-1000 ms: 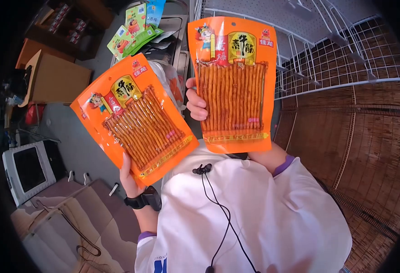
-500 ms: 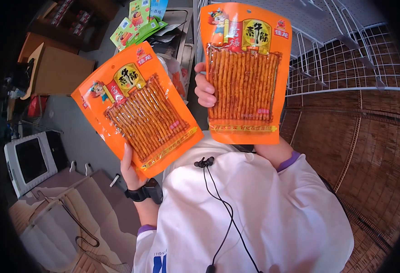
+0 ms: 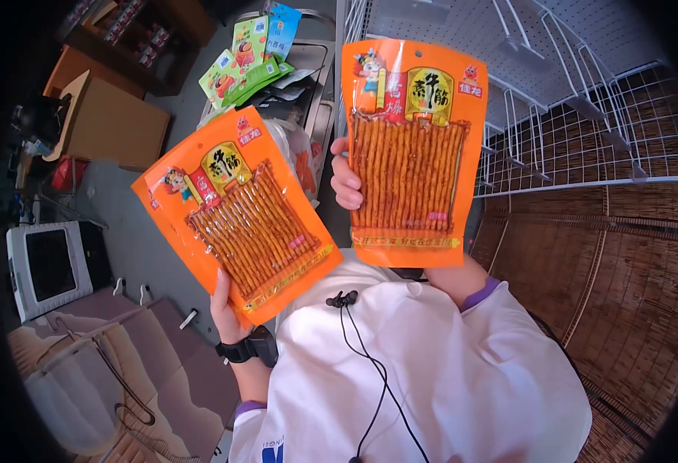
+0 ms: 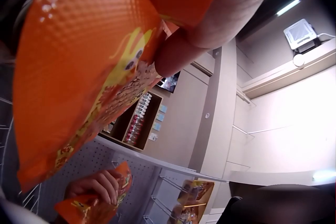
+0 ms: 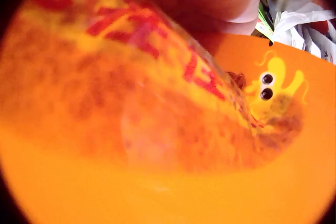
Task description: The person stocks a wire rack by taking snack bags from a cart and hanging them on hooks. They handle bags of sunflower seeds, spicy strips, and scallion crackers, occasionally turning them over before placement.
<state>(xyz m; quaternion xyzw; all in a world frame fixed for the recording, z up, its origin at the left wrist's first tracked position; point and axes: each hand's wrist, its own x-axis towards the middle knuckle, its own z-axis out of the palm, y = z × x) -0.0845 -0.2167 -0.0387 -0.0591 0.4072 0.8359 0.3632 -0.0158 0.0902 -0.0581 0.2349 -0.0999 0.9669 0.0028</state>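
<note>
Two flat orange snack packets with clear windows, showing rows of reddish-brown sticks, are held up side by side in the head view. My left hand grips the left packet by its lower left corner, thumb along the edge and the other fingers hidden behind. That packet leans to the left. The right packet stands nearly upright, its front towards the head camera. Fingers of my right hand curl round its left edge, while the palm is hidden behind it. In the right wrist view, the packet's printed orange film fills most of the picture.
Beyond the packets is a metal cart with green pouches, a blue pouch and plastic bags. White wire racks hang at right, above woven matting. A cardboard box stands at left.
Both packets stay in the same grips. The right one rose slightly, then came back down, and the left one sits a little lower than half a second ago. The head view has shifted a little.
</note>
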